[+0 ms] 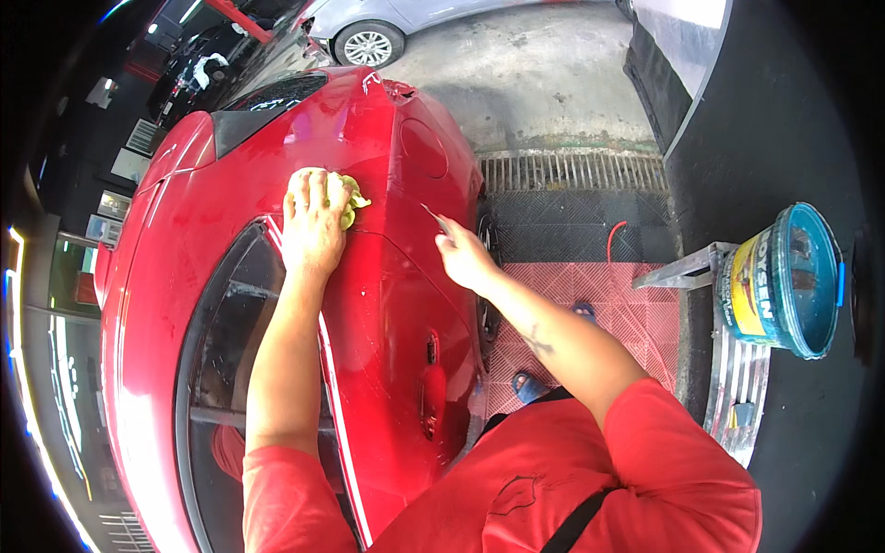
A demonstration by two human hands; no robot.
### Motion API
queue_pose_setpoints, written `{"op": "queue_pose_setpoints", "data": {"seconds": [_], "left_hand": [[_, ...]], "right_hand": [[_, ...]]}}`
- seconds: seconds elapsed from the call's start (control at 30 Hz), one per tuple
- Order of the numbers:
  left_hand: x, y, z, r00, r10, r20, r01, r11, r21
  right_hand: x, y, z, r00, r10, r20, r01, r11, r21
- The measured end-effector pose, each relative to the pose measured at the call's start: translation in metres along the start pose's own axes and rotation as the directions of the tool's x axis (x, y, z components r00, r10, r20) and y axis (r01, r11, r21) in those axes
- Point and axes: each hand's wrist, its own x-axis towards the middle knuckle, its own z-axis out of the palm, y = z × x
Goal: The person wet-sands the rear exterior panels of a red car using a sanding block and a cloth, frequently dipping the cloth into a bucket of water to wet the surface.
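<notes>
My left hand [315, 221] lies on the rear upper body of a glossy red car [369, 286], its fingers pressing a crumpled yellow-green cloth [354, 201] to the paint. Part of the cloth is hidden under the palm. To its right, my right hand [466, 258] is closed around a slim, pointed tool [433, 217]. The tool's tip points up and left, over the car's rear side panel; whether it touches the paint I cannot tell. Closer to me, on the same side, is the car's door handle [430, 387].
A teal bucket [784, 286] stands on a metal step stool [737, 387] against the dark wall at right. A red hose [612, 241] crosses the grey and red floor tiles [590, 313]. Beyond the drain grate [572, 173] is a silver car [433, 17].
</notes>
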Motion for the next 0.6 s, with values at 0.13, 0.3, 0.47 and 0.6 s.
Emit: {"op": "queue_pose_setpoints", "data": {"seconds": [0.13, 0.3, 0.47, 0.6], "left_hand": [[-0.001, -0.001, 0.001, 0.999, -0.009, -0.048, 0.008, 1.0, -0.024], [-0.01, -0.008, 0.003, 0.996, -0.06, -0.069, 0.052, 0.993, -0.106], [-0.004, -0.008, -0.002, 0.996, -0.062, -0.061, 0.053, 0.989, -0.137], [0.003, -0.005, 0.0, 0.995, -0.056, -0.08, 0.044, 0.989, -0.142]], "right_hand": [[0.037, -0.021, 0.041, 0.962, -0.238, -0.131, 0.213, 0.96, -0.181], [-0.029, -0.01, 0.094, 0.949, -0.3, -0.097, 0.275, 0.939, -0.209], [0.051, -0.019, 0.065, 0.951, -0.293, -0.099, 0.266, 0.938, -0.221], [0.099, -0.023, 0.048, 0.962, -0.26, -0.082, 0.236, 0.945, -0.225]]}}
